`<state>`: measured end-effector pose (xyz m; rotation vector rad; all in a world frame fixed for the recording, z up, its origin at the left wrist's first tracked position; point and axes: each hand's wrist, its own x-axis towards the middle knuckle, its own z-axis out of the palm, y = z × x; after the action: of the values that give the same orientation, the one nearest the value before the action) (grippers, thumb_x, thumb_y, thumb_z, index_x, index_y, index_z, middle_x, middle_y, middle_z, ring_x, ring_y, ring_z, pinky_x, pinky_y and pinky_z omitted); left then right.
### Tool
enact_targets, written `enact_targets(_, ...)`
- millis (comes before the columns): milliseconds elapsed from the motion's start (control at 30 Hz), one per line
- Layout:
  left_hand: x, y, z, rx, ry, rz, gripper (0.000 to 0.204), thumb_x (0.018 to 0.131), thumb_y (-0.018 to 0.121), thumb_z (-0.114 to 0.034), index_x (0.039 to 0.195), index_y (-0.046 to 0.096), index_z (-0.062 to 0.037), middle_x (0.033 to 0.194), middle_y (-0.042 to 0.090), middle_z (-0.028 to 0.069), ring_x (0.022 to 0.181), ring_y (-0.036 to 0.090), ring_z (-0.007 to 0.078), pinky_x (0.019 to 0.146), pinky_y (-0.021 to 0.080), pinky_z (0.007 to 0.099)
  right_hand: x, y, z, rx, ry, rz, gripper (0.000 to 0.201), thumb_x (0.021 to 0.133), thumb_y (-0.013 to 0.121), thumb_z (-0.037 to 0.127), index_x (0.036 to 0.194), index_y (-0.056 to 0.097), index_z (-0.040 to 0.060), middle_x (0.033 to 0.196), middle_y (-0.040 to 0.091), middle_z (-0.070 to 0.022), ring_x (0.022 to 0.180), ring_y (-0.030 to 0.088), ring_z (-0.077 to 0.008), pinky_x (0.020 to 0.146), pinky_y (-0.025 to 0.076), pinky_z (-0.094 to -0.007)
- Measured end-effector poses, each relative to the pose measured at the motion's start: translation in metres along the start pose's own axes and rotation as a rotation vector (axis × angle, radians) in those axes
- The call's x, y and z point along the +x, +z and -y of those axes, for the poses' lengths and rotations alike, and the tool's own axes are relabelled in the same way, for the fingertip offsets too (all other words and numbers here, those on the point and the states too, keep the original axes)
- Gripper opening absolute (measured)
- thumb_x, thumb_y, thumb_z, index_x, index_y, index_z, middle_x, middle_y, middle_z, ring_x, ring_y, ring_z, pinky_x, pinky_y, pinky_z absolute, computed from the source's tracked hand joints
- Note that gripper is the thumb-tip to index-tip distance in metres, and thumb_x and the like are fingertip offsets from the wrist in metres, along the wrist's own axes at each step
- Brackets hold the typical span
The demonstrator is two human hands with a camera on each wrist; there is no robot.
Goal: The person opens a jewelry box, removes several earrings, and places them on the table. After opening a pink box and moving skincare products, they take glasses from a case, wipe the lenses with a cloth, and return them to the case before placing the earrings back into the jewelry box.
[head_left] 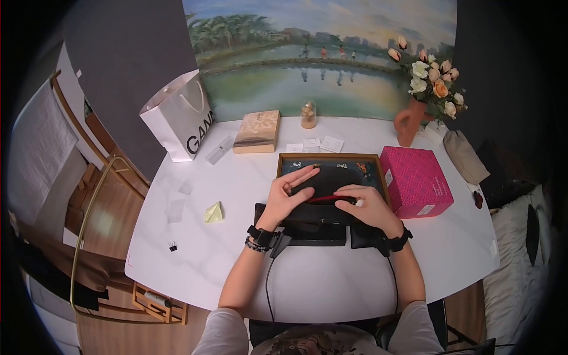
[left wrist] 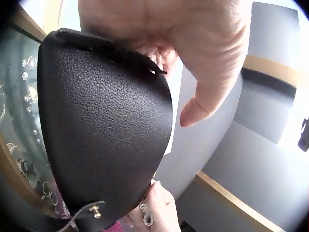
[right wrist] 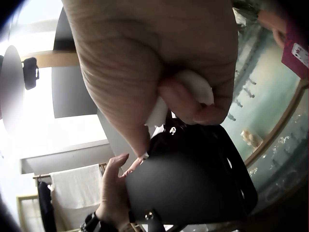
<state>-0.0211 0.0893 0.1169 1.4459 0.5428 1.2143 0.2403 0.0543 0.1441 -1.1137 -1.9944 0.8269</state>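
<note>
A black leather-like bag [head_left: 328, 183] [left wrist: 106, 116] [right wrist: 188, 174] is held above a framed tray [head_left: 325, 156], with a strip of red showing at its opening in the head view. My left hand [head_left: 290, 195] [left wrist: 193, 53] grips the bag's left side, fingers partly hidden behind it, thumb extended. At the opening on the right is my right hand [head_left: 373, 208] [right wrist: 159, 72]. Its curled fingers hold a small white piece [right wrist: 195, 87], and its thumb is at the bag's edge. What lies inside the bag is hidden.
Right of the tray stands a pink box [head_left: 416, 182], with a flower vase [head_left: 410, 124] behind. Black cases [head_left: 313, 235] lie in front of the bag. Leftward are a yellow-green paper [head_left: 213, 212], a binder clip [head_left: 172, 247], a book [head_left: 256, 131] and a white paper bag [head_left: 177, 118].
</note>
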Motion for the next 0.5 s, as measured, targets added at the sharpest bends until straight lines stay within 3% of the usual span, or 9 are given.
enact_targets(67,0.002,-0.003,0.004,0.003,0.018,-0.056,0.056,0.092,0.07,0.004,0.146,0.053,0.0078,0.142,0.063,0.024,0.133,0.06,0.0207,0.108,0.049,0.0278,-0.002,0.002,0.008,-0.02,-0.005,-0.019,0.033,0.093,0.079,0.021,0.116,0.075,-0.002,0.116,0.075,-0.0097,0.099,0.07,-0.0168,0.086,0.053,-0.0291)
enact_targets(133,0.002,-0.006,0.004,-0.039,-0.025,-0.144,0.053,0.094,0.069,0.002,0.145,0.054,0.0073,0.141,0.064,0.0226,0.127,0.064,0.0195,0.105,0.052,0.0291,-0.005,0.004,0.012,-0.169,-0.029,-0.099,0.031,0.091,0.08,0.023,0.108,0.076,-0.0026,0.121,0.073,-0.0145,0.104,0.073,-0.0289,0.085,0.057,-0.0336)
enact_targets(167,0.002,-0.007,0.003,-0.039,-0.024,-0.146,0.053,0.094,0.069,0.002,0.145,0.054,0.0073,0.141,0.064,0.0226,0.127,0.064,0.0195,0.105,0.052,0.0291,-0.002,0.005,0.007,-0.17,-0.03,-0.098,0.031,0.091,0.08,0.023,0.108,0.076,-0.0026,0.121,0.073,-0.0145,0.104,0.073,-0.0289,0.085,0.057,-0.0336)
enact_targets(233,0.002,-0.009,-0.002,-0.18,-0.11,-0.187,0.052,0.095,0.07,-0.001,0.144,0.055,0.0072,0.142,0.064,0.0197,0.122,0.066,0.0178,0.103,0.054,0.0296,0.005,0.008,-0.004,-0.33,-0.398,-0.542,0.035,0.091,0.08,0.018,0.118,0.07,-0.0018,0.12,0.073,-0.014,0.106,0.072,-0.0271,0.083,0.058,-0.0341)
enact_targets(267,0.002,-0.008,-0.005,-0.181,-0.107,-0.189,0.052,0.095,0.07,-0.001,0.144,0.055,0.0072,0.142,0.064,0.0197,0.122,0.066,0.0178,0.103,0.054,0.0296,0.006,0.009,-0.003,-0.331,-0.401,-0.54,0.035,0.091,0.08,0.018,0.118,0.07,-0.0018,0.12,0.073,-0.014,0.106,0.072,-0.0271,0.083,0.058,-0.0341)
enact_targets(333,0.002,-0.004,-0.011,-0.333,-0.11,-0.225,0.051,0.094,0.072,0.001,0.142,0.056,0.0075,0.14,0.066,0.0184,0.119,0.068,0.0174,0.102,0.056,0.0293,0.004,0.014,0.003,-0.015,-0.163,-0.618,0.049,0.091,0.079,0.014,0.134,0.059,-0.0003,0.122,0.072,-0.0153,0.109,0.071,-0.0261,0.087,0.057,-0.0342)
enact_targets(400,0.001,0.0,-0.014,-0.331,-0.096,-0.226,0.051,0.094,0.072,0.001,0.143,0.056,0.0073,0.14,0.065,0.0183,0.119,0.068,0.0173,0.101,0.056,0.029,0.002,0.011,0.001,-0.021,-0.171,-0.562,0.059,0.096,0.075,0.012,0.146,0.047,0.0005,0.127,0.069,-0.0158,0.113,0.069,-0.0221,0.089,0.057,-0.0329)
enact_targets(467,0.001,0.001,-0.014,-0.329,-0.082,-0.226,0.051,0.094,0.072,0.002,0.143,0.056,0.0071,0.141,0.065,0.0183,0.119,0.067,0.0172,0.101,0.056,0.0287,0.002,0.009,-0.006,0.524,0.004,-0.163,0.051,0.098,0.074,0.013,0.142,0.052,-0.0015,0.13,0.067,-0.0134,0.115,0.065,-0.0175,0.094,0.054,-0.0308)
enact_targets(500,0.002,0.001,-0.013,-0.302,-0.084,-0.219,0.056,0.094,0.072,0.002,0.146,0.053,0.0063,0.144,0.063,0.0184,0.122,0.066,0.0177,0.102,0.055,0.0293,0.002,0.009,-0.008,0.522,0.003,-0.162,0.051,0.098,0.074,0.013,0.142,0.052,-0.0015,0.13,0.067,-0.0134,0.115,0.065,-0.0175,0.094,0.054,-0.0308)
